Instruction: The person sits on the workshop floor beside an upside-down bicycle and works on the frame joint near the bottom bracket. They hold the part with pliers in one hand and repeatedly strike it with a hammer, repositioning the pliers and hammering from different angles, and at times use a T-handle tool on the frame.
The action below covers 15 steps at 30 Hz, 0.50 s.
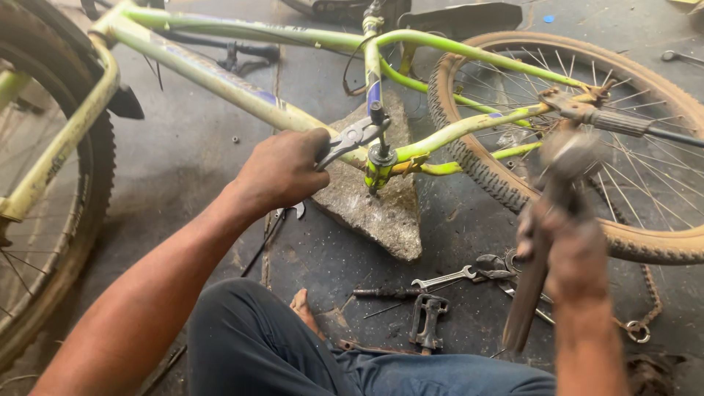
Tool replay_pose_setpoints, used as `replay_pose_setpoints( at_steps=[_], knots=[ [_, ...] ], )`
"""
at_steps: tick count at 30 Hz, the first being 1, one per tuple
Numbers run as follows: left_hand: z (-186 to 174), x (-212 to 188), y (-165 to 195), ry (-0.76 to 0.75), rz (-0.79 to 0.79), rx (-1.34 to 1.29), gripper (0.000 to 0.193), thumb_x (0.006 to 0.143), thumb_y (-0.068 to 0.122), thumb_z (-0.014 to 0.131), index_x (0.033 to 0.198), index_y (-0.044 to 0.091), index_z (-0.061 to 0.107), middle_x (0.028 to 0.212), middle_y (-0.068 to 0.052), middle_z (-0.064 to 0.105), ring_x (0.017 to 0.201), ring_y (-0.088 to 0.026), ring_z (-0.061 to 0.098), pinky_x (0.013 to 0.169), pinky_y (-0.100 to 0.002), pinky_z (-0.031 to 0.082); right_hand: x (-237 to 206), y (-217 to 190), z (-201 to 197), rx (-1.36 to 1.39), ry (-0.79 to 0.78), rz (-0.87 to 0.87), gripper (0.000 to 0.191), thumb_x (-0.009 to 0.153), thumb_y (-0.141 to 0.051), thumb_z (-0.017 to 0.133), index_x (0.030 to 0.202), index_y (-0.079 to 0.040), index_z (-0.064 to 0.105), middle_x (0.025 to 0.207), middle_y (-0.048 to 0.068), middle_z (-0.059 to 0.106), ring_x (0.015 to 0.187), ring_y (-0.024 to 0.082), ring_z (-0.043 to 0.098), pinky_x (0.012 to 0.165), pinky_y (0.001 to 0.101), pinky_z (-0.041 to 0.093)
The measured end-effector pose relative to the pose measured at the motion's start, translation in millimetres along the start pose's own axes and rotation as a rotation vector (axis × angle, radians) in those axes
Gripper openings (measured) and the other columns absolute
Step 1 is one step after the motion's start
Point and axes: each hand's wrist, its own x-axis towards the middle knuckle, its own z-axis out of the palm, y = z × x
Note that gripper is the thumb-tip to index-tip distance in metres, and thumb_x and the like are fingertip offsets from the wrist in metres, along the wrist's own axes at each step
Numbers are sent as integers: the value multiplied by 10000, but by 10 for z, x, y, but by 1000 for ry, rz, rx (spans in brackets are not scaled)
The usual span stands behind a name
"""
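Nearest you, your right hand point(568, 246) is closed around a long dark metal tool point(539, 257), raised and blurred; it looks like a hammer, though the blur hides the head. It is likely heavy and greasy, so take it low on the shaft. Just past your knee, loose tools lie on the dark floor point(183, 169): one open-ended spanner point(444, 279), one bike pedal point(427, 320), one thin rod and a small heap of others that you cannot count.

Further out, your left hand point(282, 170) is wrapped tight on one pair of pliers point(348, 139), whose jaws pinch the upright axle point(378, 121) at the bottom bracket point(381, 158). That axle is stiff steel, probably oily, so grip it squarely.

The one lime-green bicycle frame point(220, 77) lies on its side, its bracket resting on one rough stone block point(374, 198). It is rigid but awkward. Two wheels show: the muddy rear wheel point(587, 139) at right, the front wheel point(44, 183) at left.
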Motion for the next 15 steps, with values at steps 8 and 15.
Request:
replay_pose_setpoints(
  at_steps=[8, 15],
  knots=[
    [125, 3, -144, -2, 6, -11, 244, 770, 195, 657, 973, 63, 626, 866, -205, 697, 887, -418, 678, 806, -550, 514, -253, 422, 207, -24, -1, 161, 335, 927, -137, 696, 1234, -32, 615, 773, 43, 616, 579, 99, 572, 478, 228, 482],
    [-3, -8, -140, -91, -12, 38, 254, 780, 175, 645, 1013, 74, 659, 924, -194, 717, 937, -390, 697, 851, -528, 532, -193, 413, 266, -44, -30, 147, 350, 931, -144, 706, 1227, -10, 578, 749, 48, 609, 527, 110, 570, 477, 234, 489]
  ],
)
